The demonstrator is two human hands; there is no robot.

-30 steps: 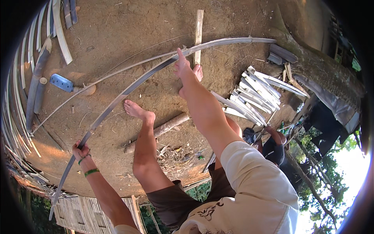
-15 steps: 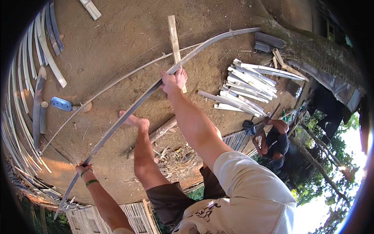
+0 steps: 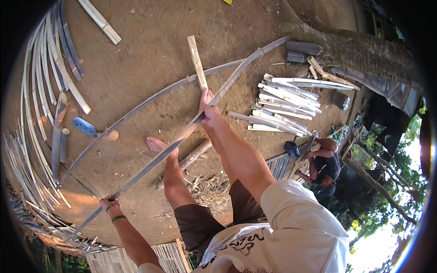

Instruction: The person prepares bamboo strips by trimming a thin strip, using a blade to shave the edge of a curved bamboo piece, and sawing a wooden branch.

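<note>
**Long bamboo strip held at both ends**

So, the long grey split-bamboo strip (image 3: 182, 136) runs diagonally over the bare brown dirt ground (image 3: 150, 54), from the lower left up to the upper right, bowing slightly. It's thin, flat and weathered, with darker nodes along it. The left hand (image 3: 109, 203) has its grip closed around the strip near the lower end; the right hand (image 3: 210, 113) grips it closed further up, arm stretched out. A bare foot (image 3: 157, 144) sits just under the strip. A second curved grey bamboo strip (image 3: 150, 102) lies beside it, crossed by a pale flat wooden slat (image 3: 196, 61). A stack of pale split bamboo slats (image 3: 284, 104) lies to the right.
</note>
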